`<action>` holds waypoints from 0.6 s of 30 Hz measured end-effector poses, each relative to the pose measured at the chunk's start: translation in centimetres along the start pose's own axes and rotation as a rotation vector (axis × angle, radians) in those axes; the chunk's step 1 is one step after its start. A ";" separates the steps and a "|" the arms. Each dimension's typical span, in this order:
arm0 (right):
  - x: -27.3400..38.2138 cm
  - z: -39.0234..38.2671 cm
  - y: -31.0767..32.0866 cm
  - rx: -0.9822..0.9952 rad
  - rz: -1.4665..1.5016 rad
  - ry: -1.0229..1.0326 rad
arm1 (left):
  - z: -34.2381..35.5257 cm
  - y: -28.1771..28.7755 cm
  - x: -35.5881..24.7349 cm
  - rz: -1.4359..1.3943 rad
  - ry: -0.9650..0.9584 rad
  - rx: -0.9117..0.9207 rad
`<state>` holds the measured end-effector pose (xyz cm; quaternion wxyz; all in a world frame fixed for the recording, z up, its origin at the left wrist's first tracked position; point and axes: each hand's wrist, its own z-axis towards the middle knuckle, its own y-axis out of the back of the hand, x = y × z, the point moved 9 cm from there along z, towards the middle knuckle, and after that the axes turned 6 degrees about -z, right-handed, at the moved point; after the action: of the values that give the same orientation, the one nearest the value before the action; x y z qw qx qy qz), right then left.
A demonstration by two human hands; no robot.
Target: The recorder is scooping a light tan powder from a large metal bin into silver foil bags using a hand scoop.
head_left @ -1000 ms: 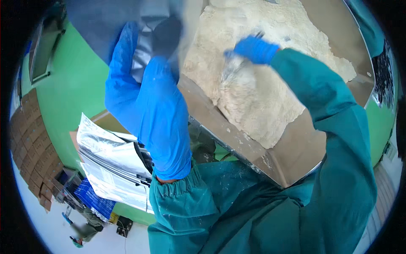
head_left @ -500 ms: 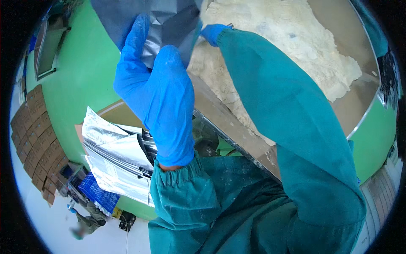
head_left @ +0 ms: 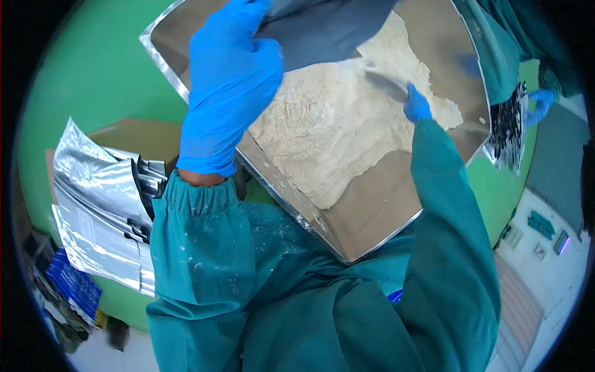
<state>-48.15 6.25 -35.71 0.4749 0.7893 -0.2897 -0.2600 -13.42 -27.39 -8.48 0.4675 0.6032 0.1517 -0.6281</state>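
Steel, broad and shallow, the tray fills the middle of the view, its bare floor showing at the near corner and along the right side. It rests on a green table that curves away to the left. A heap of pale, off-white powder lies across the middle of the tray, thickest toward the left and thinning to a ragged edge on the right.

Teal sleeves come up from the lower edge, the left one dusted with white specks. To the left of the tray, on a brown board, lies a stack of silver foil pouches, fanned and crinkled.

Over the far left part of the tray hangs a grey foil pouch, held above the powder. The left hand, in a blue glove, is closed on the pouch's edge, fingers curled over it at the top of the view.

The right hand, also gloved in blue, is mostly hidden behind its own sleeve; it is closed round the handle of a small metal scoop, whose blade lies on the powder's right side.

At the far right edge another person's blue-gloved hand is beside a dark, glinting pouch.
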 end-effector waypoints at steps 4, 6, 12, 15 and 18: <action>-0.3 -4.7 -10.2 0.142 0.237 -0.092 | 0.0 -0.9 -1.8 0.138 -0.223 0.037; 5.3 -7.3 -14.1 0.166 0.374 0.076 | -0.4 -1.4 -1.2 0.201 -0.186 0.076; 15.9 -13.8 -21.7 0.729 -0.402 0.700 | -2.0 -4.1 0.0 0.452 -0.395 0.137; 15.3 -14.2 -18.8 0.702 -0.039 0.624 | -3.8 -6.2 1.8 0.664 -0.420 0.214; 13.9 -15.6 -14.2 0.662 0.167 0.579 | -5.4 -8.0 3.8 0.795 -0.376 0.364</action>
<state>-24.82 11.24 -43.86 0.2777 0.9129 -0.2752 0.1177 -15.68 -20.72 -16.12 0.5777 0.5624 -0.2905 -0.5154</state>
